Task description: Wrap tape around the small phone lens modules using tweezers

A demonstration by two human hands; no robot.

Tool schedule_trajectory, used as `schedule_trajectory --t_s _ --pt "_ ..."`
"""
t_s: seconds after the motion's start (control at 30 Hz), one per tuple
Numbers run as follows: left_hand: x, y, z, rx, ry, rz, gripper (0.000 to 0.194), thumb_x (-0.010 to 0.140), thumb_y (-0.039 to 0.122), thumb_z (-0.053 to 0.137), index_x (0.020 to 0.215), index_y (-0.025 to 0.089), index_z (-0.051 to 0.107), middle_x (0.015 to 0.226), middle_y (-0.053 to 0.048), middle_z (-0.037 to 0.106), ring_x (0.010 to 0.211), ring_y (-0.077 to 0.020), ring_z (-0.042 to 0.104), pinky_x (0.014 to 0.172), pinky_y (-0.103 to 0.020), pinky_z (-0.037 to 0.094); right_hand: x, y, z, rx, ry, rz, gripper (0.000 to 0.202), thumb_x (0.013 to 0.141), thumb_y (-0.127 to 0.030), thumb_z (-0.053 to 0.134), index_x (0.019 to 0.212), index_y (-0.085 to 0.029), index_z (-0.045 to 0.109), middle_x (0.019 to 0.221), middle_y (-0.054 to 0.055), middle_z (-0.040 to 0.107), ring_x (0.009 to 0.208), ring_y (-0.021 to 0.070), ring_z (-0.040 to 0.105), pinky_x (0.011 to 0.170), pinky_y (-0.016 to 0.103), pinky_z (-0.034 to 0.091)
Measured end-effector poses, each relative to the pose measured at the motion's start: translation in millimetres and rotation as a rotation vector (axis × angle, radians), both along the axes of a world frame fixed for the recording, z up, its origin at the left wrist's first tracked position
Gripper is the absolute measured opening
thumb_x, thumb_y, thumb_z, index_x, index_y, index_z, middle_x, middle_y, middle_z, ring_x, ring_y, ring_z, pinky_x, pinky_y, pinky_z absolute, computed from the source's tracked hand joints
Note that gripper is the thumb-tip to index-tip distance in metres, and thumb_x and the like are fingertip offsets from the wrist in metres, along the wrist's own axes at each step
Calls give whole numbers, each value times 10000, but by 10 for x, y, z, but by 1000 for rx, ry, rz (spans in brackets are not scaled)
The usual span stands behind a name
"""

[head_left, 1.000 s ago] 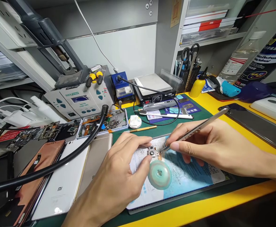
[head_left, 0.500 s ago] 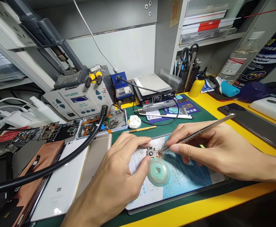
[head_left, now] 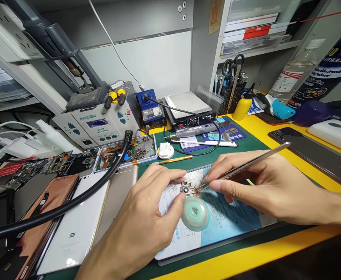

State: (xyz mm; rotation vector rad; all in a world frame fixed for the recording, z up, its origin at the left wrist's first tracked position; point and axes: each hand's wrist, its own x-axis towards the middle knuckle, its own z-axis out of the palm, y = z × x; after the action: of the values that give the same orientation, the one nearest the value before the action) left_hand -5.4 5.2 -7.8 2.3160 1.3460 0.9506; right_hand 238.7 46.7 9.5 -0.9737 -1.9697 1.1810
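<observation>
Green mat, delicate pinch

By thumb and fingers of the left hand, the camera module is held; right of that pinch, coppery flex is met by tweezers clamped in the right hand, tip closure unclear. By a slip, flex could be torn.

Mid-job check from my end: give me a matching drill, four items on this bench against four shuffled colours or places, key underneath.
1. tweezers
2. dual-lens camera module
3. translucent disc
4. squeeze bottle

A. yellow
B. between thumb and forefinger of the left hand
C. in the right hand
D. pale green

Pairs: 1-C, 2-B, 3-D, 4-A
</observation>
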Motion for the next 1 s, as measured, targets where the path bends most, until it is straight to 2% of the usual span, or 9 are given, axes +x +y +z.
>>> schedule_trajectory --t_s 0.13,0.27,0.47,0.73,1.0 --pt "6 1 -6 -7 -5 -1 304 953 115 639 1206 283 630 1114 48 692 1079 -124 620 985 -221 453 -6 8 5 9 2 -2 102 898 -290 783 918 -191 795 816 6 769 644 111 671 577 184 536" --pt "7 -1 -1 -8 -1 6 304 948 112 636 1201 281 634 1114 44 693 1083 -127 623 983 -226 461 -15 7 32 36 5 24 81 914 -261 764 925 -192 806 828 -1 780 640 98 672 576 174 535" --pt "-4 -7 1 -8 3 7 313 936 106 642 1195 282 638 1114 47 695 1090 -126 622 990 -222 461 -27 4 46 50 13 46 91 900 -254 779 921 -176 823 874 26 807 725 125 713 635 185 565" --pt "13 -3 4 -3 4 11 289 945 127 652 1192 276 635 1109 32 700 1078 -144 630 967 -255 480 -26 2 8 24 27 21 91 911 -272 770 925 -195 818 858 22 796 618 109 670 551 199 540" --pt "4 -13 18 -7 0 6 297 939 112 651 1191 269 637 1104 24 704 1072 -156 632 955 -273 487 -14 -7 18 -6 15 2 79 883 -268 797 923 -202 814 845 24 787 637 135 679 562 224 548"
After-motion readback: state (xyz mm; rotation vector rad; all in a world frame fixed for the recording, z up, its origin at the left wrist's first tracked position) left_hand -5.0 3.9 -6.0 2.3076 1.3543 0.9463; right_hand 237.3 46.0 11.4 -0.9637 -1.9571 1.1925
